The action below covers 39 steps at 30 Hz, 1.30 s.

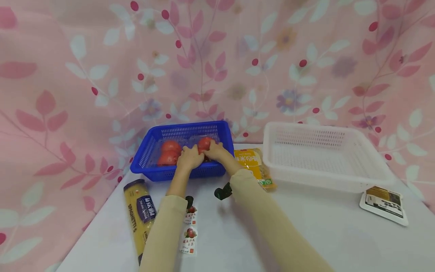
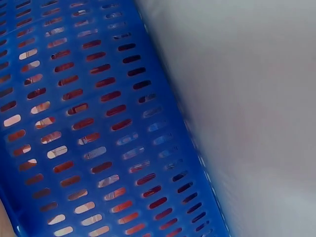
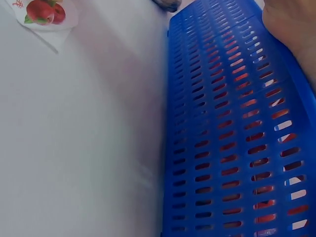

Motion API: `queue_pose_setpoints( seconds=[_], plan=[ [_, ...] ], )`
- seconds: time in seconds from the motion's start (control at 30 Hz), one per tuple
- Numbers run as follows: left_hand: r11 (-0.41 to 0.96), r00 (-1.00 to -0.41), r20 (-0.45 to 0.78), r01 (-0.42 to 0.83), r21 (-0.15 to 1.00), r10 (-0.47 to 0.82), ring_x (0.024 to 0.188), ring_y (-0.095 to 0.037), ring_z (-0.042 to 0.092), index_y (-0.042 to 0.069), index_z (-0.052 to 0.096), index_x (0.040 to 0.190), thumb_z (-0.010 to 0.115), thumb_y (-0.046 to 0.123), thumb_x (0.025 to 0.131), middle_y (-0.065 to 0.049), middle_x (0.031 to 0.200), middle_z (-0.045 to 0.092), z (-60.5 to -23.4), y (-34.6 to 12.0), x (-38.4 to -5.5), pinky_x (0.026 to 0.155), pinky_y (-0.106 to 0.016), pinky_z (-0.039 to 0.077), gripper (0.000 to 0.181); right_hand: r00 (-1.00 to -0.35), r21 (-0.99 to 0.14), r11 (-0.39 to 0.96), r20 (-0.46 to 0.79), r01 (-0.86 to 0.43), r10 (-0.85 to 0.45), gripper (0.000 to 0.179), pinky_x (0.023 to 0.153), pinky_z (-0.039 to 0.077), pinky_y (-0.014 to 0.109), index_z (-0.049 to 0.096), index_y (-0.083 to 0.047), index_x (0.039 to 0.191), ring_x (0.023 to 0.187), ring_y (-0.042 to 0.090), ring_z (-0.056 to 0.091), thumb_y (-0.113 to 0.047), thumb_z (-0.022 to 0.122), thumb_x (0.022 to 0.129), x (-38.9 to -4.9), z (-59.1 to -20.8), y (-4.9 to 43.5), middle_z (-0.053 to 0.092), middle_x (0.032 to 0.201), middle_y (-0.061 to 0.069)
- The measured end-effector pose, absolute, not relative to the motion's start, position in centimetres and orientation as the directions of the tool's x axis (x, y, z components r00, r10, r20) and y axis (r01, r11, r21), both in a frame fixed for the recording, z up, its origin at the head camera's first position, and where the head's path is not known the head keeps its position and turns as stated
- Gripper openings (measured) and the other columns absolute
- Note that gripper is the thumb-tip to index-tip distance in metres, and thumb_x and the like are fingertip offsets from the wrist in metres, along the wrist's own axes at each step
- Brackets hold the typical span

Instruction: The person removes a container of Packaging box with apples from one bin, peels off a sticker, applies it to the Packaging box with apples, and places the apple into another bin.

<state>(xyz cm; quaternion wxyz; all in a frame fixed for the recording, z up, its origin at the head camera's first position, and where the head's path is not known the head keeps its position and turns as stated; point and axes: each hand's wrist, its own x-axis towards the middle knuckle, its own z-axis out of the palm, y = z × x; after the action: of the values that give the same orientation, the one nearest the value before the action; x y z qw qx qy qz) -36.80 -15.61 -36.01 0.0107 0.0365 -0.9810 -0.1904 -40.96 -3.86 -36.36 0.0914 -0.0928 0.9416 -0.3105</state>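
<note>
Inside the blue plastic basket [image 1: 138, 166] lie clear plastic packs of round red fruit [image 1: 168, 158]. Both hands reach over the near rim. My left hand [image 1: 191, 156] and right hand [image 1: 215, 150] hold the right-hand fruit pack [image 1: 205, 143] between them, fingers bent at its two sides. Its lower part is hidden by the hands and rim. The left wrist view shows the slotted basket wall [image 2: 113, 111] with red showing through. In the right wrist view the same wall [image 3: 212, 113] stands beside the white table, with part of the right hand [image 3: 291, 22] above its rim.
A white basket [image 1: 326, 179] stands at the right, with a black-and-gold flat pack [image 1: 384, 204] before it. A yellow bag [image 1: 253, 162] lies between the baskets. Spaghetti [image 1: 139, 211] lies at the left, near apple-printed labels [image 1: 188, 240]. A floral curtain [image 1: 217, 75] hangs behind.
</note>
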Motion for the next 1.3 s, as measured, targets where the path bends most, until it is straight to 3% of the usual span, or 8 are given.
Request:
queue_pose_setpoints(
  seconds=[0.13, 0.2, 0.37, 0.5, 0.7, 0.93, 1.17, 1.3],
  plan=[
    [0.909, -0.992, 0.064, -0.072, 0.411, -0.108, 0.109, -0.043, 0.042, 0.004, 0.049, 0.13, 0.045, 0.034, 0.089, -0.027, 0.122, 0.037, -35.7, -15.4, -36.9, 0.083, -0.059, 0.041, 0.051, -0.964, -0.601, 0.788, -0.109, -0.132, -0.245, 0.071, 0.104, 0.023, 0.052, 0.022, -0.001, 0.142, 0.132, 0.044, 0.018, -0.04, 0.052, 0.091, -41.2, -35.9, -3.5, 0.023, 0.142, 0.032],
    [0.899, -0.988, 0.088, -0.08, 0.431, -0.13, 0.105, -0.043, 0.044, 0.003, 0.053, 0.124, 0.047, 0.034, 0.088, -0.026, 0.12, 0.037, -35.6, -15.3, -36.9, 0.08, -0.058, 0.043, 0.048, -0.964, -0.596, 0.791, -0.102, -0.139, -0.246, 0.072, 0.103, 0.025, 0.052, 0.023, -0.002, 0.142, 0.131, 0.043, 0.023, -0.042, 0.052, 0.09, -41.1, -35.8, -3.4, 0.025, 0.14, 0.032],
    [0.87, -0.977, 0.086, -0.133, 0.474, -0.195, 0.099, -0.043, 0.049, 0.004, 0.056, 0.118, 0.049, 0.038, 0.088, -0.021, 0.118, 0.038, -35.8, -15.0, -36.7, 0.072, -0.058, 0.046, 0.046, -0.967, -0.607, 0.779, -0.067, -0.157, -0.247, 0.071, 0.102, 0.029, 0.05, 0.03, -0.005, 0.141, 0.126, 0.038, 0.032, -0.044, 0.056, 0.087, -40.8, -35.8, -3.0, 0.038, 0.136, 0.024],
    [0.852, -0.971, 0.065, -0.167, 0.496, -0.228, 0.094, -0.042, 0.054, 0.006, 0.055, 0.12, 0.049, 0.044, 0.087, -0.02, 0.118, 0.042, -36.0, -14.7, -36.5, 0.07, -0.057, 0.047, 0.051, -0.96, -0.573, 0.792, -0.031, -0.21, -0.277, 0.059, 0.103, 0.026, 0.052, 0.035, -0.005, 0.139, 0.126, 0.036, 0.033, -0.036, 0.05, 0.091, -40.6, -35.9, -2.8, 0.046, 0.133, 0.018],
    [0.852, -0.98, -0.008, -0.175, 0.494, -0.197, 0.111, -0.044, 0.047, 0.009, 0.042, 0.137, 0.045, 0.051, 0.088, -0.02, 0.13, 0.041, -36.0, -14.8, -36.5, 0.081, -0.061, 0.041, 0.064, -0.953, -0.531, 0.807, 0.002, -0.258, -0.303, 0.052, 0.1, 0.027, 0.055, 0.038, -0.006, 0.139, 0.123, 0.037, 0.037, -0.027, 0.045, 0.092, -40.3, -35.7, -2.7, 0.047, 0.132, 0.018],
    [0.837, -0.987, 0.006, -0.132, 0.531, -0.16, 0.117, -0.044, 0.042, 0.015, 0.038, 0.14, 0.048, 0.047, 0.089, -0.018, 0.137, 0.039, -35.3, -15.6, -36.6, 0.083, -0.065, 0.038, 0.062, -0.949, -0.533, 0.796, 0.05, -0.288, -0.31, 0.051, 0.096, 0.032, 0.053, 0.044, -0.006, 0.135, 0.114, 0.037, 0.042, -0.028, 0.05, 0.089, -40.5, -35.3, -2.8, 0.052, 0.126, 0.017],
    [0.76, -0.99, 0.118, 0.023, 0.65, -0.072, 0.128, -0.039, 0.031, -0.001, 0.044, 0.133, 0.062, 0.037, 0.086, -0.019, 0.136, 0.043, -35.2, -17.4, -36.7, 0.099, -0.054, 0.031, 0.064, -0.929, -0.513, 0.781, 0.106, -0.356, -0.354, 0.053, 0.092, 0.036, 0.05, 0.045, -0.005, 0.134, 0.111, 0.037, 0.043, -0.028, 0.054, 0.087, -40.3, -35.0, -2.7, 0.053, 0.122, 0.019],
    [0.739, -0.982, 0.181, 0.086, 0.668, -0.049, 0.128, -0.041, 0.029, -0.002, 0.046, 0.132, 0.066, 0.039, 0.082, -0.019, 0.133, 0.046, -34.9, -18.4, -37.0, 0.104, -0.054, 0.022, 0.067, -0.906, -0.525, 0.743, 0.162, -0.414, -0.391, 0.058, 0.089, 0.042, 0.045, 0.042, -0.003, 0.136, 0.11, 0.035, 0.046, -0.03, 0.057, 0.087, -40.3, -34.4, -1.9, 0.055, 0.117, 0.021]
  ],
)
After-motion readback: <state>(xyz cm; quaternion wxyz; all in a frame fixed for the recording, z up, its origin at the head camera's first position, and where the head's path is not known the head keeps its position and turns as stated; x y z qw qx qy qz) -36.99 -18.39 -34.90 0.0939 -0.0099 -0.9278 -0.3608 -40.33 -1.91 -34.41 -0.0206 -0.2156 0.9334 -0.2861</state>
